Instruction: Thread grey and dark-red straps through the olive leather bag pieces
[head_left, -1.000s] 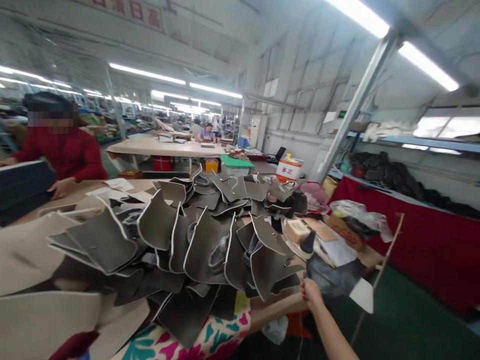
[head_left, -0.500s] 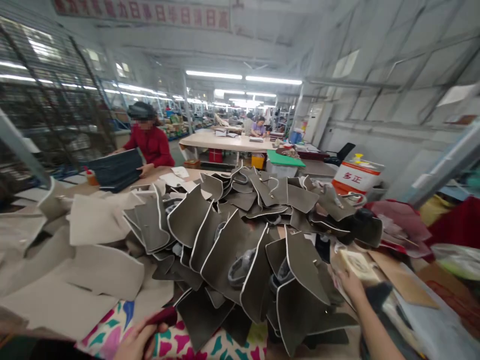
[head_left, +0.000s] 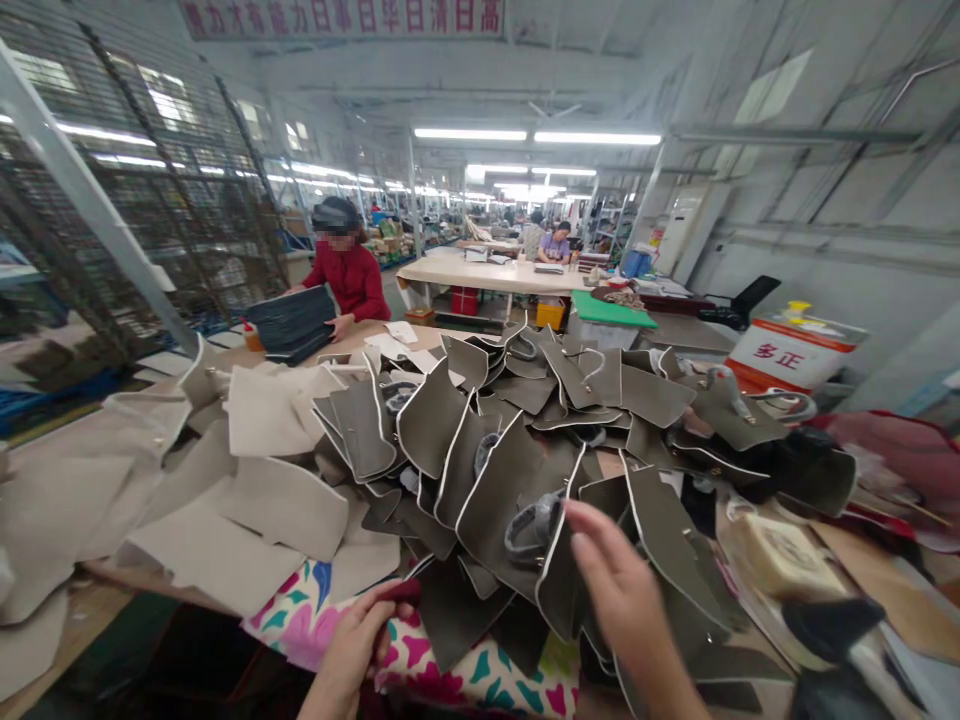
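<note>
At the table's front edge my left hand [head_left: 358,635] is closed round a small dark red piece [head_left: 403,591]. Its exact kind is partly hidden by my fingers. My right hand [head_left: 619,575], slightly blurred, reaches over the heap with its fingers stretched out. Its fingertips are beside the white edge of a dark olive-grey bag panel [head_left: 495,490]; whether they touch it I cannot tell. A handle in clear wrapping [head_left: 529,530] lies on this panel. Beneath my left hand spreads a cloth with pink, teal and yellow shapes [head_left: 442,665].
Pale beige panels [head_left: 285,500] cover the left side. To the right are a cream block [head_left: 791,555], brown board [head_left: 892,570] and a red-and-white container [head_left: 787,350]. Across the table a person in red [head_left: 352,275] handles a dark stack [head_left: 296,320].
My right hand has moved left from beside the cream block to the middle of the panel heap. My left hand still holds the dark red piece. The view has swung left.
</note>
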